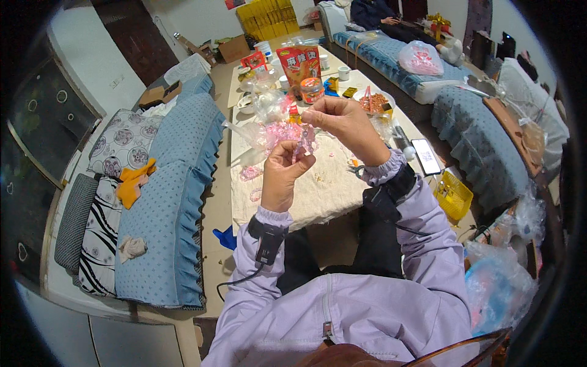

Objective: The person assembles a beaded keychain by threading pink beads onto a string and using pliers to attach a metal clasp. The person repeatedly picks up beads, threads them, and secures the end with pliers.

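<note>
I see my left hand [282,174] and right hand [342,122], fingers pinched on the pink beadwork [292,136] above the table's [318,196] middle; a slip could scatter beads off its near edge.

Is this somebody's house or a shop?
Most likely a living room in a home. Long sofas with blue covers stand on both sides of a low table crowded with snacks and cups. At it, the left hand and right hand work on a pink beaded piece.
</note>
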The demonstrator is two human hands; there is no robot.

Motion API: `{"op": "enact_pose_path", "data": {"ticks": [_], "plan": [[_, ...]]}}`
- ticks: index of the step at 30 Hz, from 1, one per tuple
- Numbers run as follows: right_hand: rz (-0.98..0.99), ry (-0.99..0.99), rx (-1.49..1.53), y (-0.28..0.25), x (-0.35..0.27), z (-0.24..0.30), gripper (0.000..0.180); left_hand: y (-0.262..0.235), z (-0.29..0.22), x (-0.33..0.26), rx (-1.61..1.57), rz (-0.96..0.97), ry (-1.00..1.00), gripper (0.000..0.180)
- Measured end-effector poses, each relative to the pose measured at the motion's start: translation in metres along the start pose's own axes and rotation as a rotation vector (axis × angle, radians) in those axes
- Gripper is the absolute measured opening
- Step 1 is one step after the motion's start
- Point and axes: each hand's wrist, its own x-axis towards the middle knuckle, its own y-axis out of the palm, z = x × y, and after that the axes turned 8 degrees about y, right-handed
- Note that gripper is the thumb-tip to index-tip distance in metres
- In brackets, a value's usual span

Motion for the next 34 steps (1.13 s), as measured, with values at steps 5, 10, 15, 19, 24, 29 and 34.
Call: {"op": "enact_pose_path", "data": {"ticks": [5,10,15,19,24,29,34], "plan": [[-0.039,-0.026,0.035,0.007,-0.002,-0.001,0.02,0.006,0.0,-0.001,0.215,-0.055,0.137,0.027],[-0.046,-0.028,0.069,0.009,-0.004,0.0,0.027,0.012,-0.007,0.0,0.271,-0.033,0.19,0.03],[-0.026,0.004,0.039,0.009,-0.003,-0.001,0.026,0.01,-0.019,0.001,0.043,0.03,0.093,0.027],[0.008,0.014,0.078,0.01,-0.004,-0.001,0.024,0.004,-0.024,0.009,0.005,0.073,0.045,0.025],[0.041,0.003,0.118,0.01,-0.007,-0.001,0.021,0.002,-0.028,0.016,0.064,0.055,0.087,0.024],[0.035,-0.003,0.117,0.011,-0.005,-0.006,0.023,0.001,-0.03,0.017,0.115,0.037,0.089,0.023],[0.058,0.014,0.095,0.013,-0.005,-0.015,0.023,-0.003,-0.024,0.017,0.127,0.091,0.032,0.024]]}}
